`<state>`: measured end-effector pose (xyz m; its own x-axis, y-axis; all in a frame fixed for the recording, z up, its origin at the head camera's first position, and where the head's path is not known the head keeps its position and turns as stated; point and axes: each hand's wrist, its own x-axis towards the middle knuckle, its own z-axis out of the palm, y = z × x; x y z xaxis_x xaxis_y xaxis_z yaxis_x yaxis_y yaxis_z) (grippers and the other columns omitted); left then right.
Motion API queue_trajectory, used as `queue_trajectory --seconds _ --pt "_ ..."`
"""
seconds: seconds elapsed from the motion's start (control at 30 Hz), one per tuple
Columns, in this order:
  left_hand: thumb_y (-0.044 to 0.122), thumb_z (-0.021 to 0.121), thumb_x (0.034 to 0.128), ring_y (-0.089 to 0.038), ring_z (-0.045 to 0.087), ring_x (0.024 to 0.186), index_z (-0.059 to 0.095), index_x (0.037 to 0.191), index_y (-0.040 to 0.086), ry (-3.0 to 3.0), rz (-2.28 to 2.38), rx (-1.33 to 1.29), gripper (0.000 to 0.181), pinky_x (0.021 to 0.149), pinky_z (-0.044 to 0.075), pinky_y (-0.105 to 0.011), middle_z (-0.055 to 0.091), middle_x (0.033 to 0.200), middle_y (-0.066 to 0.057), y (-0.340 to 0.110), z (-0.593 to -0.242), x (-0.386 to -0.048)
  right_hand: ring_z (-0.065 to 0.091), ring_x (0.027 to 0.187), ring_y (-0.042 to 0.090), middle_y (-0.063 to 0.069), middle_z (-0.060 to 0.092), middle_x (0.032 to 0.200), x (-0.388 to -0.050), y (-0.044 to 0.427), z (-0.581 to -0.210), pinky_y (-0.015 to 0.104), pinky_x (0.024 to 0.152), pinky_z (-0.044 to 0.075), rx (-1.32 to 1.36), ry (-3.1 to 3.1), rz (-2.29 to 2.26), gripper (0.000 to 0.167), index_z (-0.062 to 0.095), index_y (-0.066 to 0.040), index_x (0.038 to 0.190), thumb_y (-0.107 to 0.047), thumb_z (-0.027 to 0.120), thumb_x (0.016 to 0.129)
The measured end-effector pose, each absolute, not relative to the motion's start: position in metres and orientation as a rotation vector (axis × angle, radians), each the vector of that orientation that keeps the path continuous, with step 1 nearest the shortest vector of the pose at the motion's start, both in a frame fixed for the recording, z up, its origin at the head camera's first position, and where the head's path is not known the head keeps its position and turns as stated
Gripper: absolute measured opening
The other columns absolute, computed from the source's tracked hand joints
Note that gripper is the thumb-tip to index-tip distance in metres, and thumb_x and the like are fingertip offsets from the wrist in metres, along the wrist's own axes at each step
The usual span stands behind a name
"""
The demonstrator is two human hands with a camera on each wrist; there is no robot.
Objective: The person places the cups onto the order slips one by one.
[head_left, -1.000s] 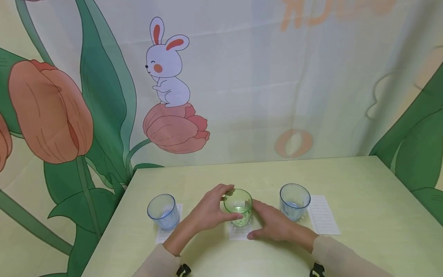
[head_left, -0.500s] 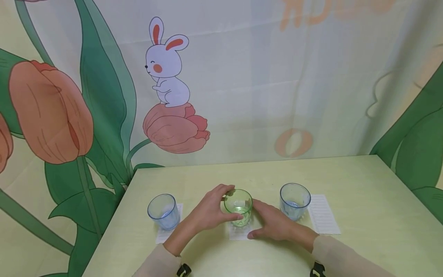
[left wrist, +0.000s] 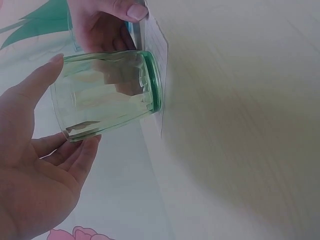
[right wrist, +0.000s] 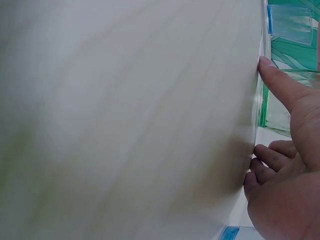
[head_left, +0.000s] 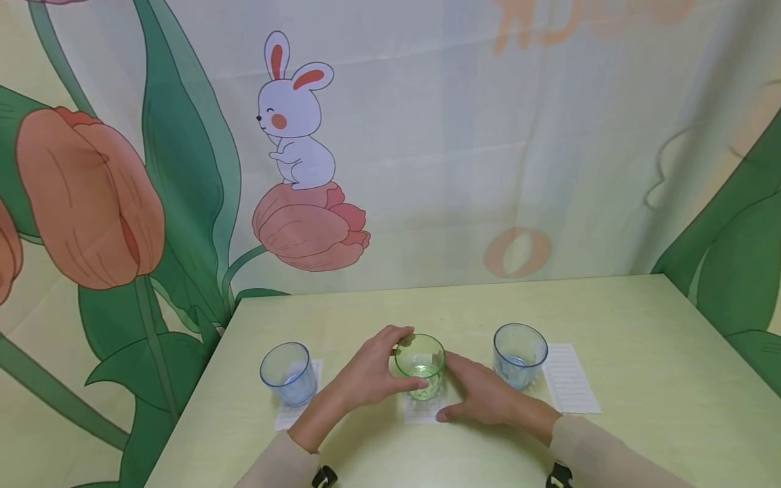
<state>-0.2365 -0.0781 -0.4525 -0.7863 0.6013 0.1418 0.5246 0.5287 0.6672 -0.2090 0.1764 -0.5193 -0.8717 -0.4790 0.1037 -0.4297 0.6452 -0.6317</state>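
A clear green drinking glass (head_left: 422, 356) stands upright on a sheet of ruled white paper (head_left: 419, 411) in the middle of the table. My left hand (head_left: 371, 369) holds it near the rim, thumb on the near side and fingers on the far side; the left wrist view shows the green glass (left wrist: 107, 95) between thumb and fingertips. Close at its right, my right hand (head_left: 485, 390) rests low on the table with thumb and fingers spread. Its thumb (right wrist: 275, 80) touches the paper's edge. Whether its fingers touch the glass, I cannot tell.
A blue-tinted glass (head_left: 289, 376) stands at the left, partly on another paper (head_left: 287, 417). At the right, a second blue-tinted glass (head_left: 518, 356) stands beside a ruled paper sheet (head_left: 572, 379). Behind the pale table (head_left: 647, 325) hangs a printed curtain (head_left: 427, 169).
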Motion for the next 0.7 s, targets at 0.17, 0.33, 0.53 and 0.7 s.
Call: queue_trajectory --seconds 0.17,0.33,0.53,0.7 --pt "0.037 0.091 0.0857 -0.027 0.059 0.13 0.047 0.156 0.005 2.654 1.099 0.978 0.089 0.109 0.052 -0.037 0.058 0.143 -0.009 -0.0788 -0.4533 -0.2367 0.048 0.145 0.039 0.014 0.051 0.159 -0.2095 0.1764 -0.5207 0.058 0.12 0.037 -0.771 2.787 -1.036 0.105 0.043 -0.01 0.16 -0.042 0.097 0.076" --pt "0.037 0.091 0.0858 -0.027 0.059 0.129 0.047 0.156 0.004 2.657 1.1 0.987 0.089 0.109 0.053 -0.036 0.059 0.142 -0.008 -0.0782 -0.4535 -0.2358 0.048 0.145 0.039 0.014 0.051 0.159 -0.2096 0.1771 -0.5209 0.058 0.12 0.037 -0.788 2.787 -1.04 0.105 0.043 -0.01 0.16 -0.042 0.097 0.075" --pt "0.036 0.091 0.0858 -0.028 0.058 0.13 0.046 0.157 0.005 2.654 1.094 0.964 0.09 0.109 0.052 -0.037 0.058 0.143 -0.008 -0.0772 -0.4529 -0.2353 0.047 0.146 0.039 0.014 0.051 0.16 -0.2089 0.1781 -0.5199 0.058 0.121 0.036 -0.795 2.775 -1.071 0.106 0.043 -0.01 0.16 -0.04 0.098 0.075" --pt "0.038 0.091 0.0857 -0.026 0.057 0.131 0.044 0.158 0.002 2.649 1.102 0.947 0.093 0.108 0.053 -0.036 0.056 0.145 -0.01 -0.0778 -0.4528 -0.2351 0.047 0.147 0.038 0.013 0.051 0.159 -0.2082 0.1781 -0.5189 0.058 0.121 0.035 -0.789 2.767 -1.086 0.104 0.045 -0.011 0.159 -0.041 0.098 0.075"
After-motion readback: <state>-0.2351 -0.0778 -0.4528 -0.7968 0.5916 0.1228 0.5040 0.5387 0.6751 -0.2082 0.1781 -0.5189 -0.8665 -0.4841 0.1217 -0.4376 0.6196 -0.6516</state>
